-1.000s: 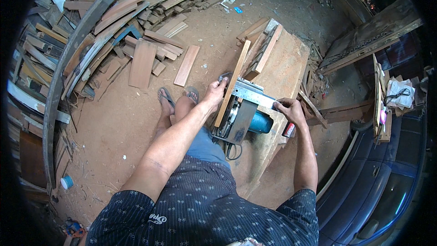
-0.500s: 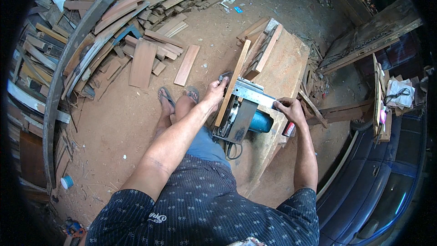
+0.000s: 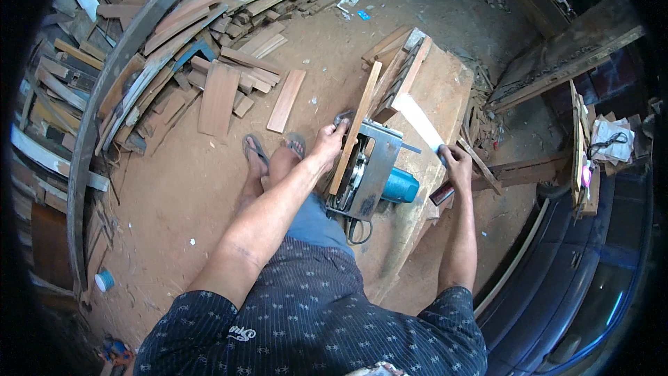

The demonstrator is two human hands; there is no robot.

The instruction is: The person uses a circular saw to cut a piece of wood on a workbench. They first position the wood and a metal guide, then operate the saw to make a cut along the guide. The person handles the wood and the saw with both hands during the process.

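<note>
A circular saw (image 3: pixel 365 188) with a teal motor housing lies with its flat metal base up on the wooden bench. A long wooden strip (image 3: pixel 357 129) stands along the left side of that base. My left hand (image 3: pixel 330 143) is closed at the strip's outer side, beside a dark metal part; its fingers are partly hidden. In my right hand (image 3: pixel 456 163), fingers pinched, is a flat metal ruler (image 3: pixel 421 122), bright with glare. It slants up and left over the bench, apart from the saw base, its far end by the stacked boards.
The bench (image 3: pixel 445 90) carries stacked boards (image 3: pixel 403 80) at its far end. Wood offcuts (image 3: pixel 219 97) and a long curved beam (image 3: pixel 90 125) lie to the left. A dark blue car (image 3: pixel 557 264) stands at the right, near a leaning panel (image 3: pixel 563 63).
The ruler has been lifted off the saw base and swung to the right and away, with my right hand moving slightly right. My left hand has stayed at the strip.
</note>
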